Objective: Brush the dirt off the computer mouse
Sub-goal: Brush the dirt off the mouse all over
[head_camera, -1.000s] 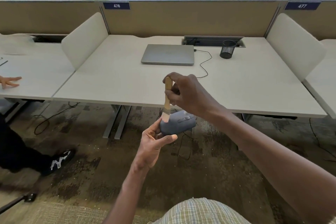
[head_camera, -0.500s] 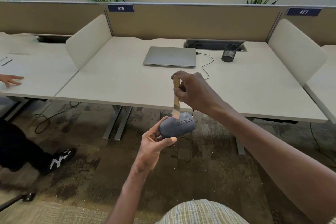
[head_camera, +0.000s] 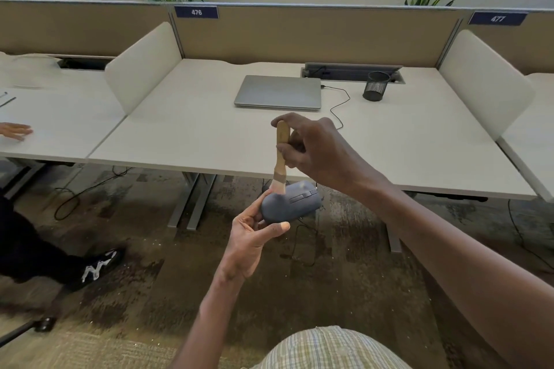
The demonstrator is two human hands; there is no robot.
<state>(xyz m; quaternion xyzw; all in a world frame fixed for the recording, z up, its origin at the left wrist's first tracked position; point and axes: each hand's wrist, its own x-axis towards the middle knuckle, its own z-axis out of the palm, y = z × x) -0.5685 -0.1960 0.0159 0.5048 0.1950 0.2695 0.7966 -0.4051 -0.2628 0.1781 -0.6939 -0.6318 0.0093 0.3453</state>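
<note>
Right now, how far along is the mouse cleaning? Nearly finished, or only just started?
Midway, as far as I can tell. Done: the left hand has the grey mouse lifted clear of the desk, and the right hand grips the wooden brush. In hand: the bristles touch the mouse's rounded end. Left: the button end, probably. Any dirt is too small to see.

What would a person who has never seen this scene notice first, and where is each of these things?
First, the two hands raised in the middle, in front of the desk: the left hand holds a blue-grey mouse, and the right hand holds a small wooden brush upright with its bristles on the mouse's top. Behind them, a closed laptop lies on the desk, with a black mesh cup to its right.
</note>
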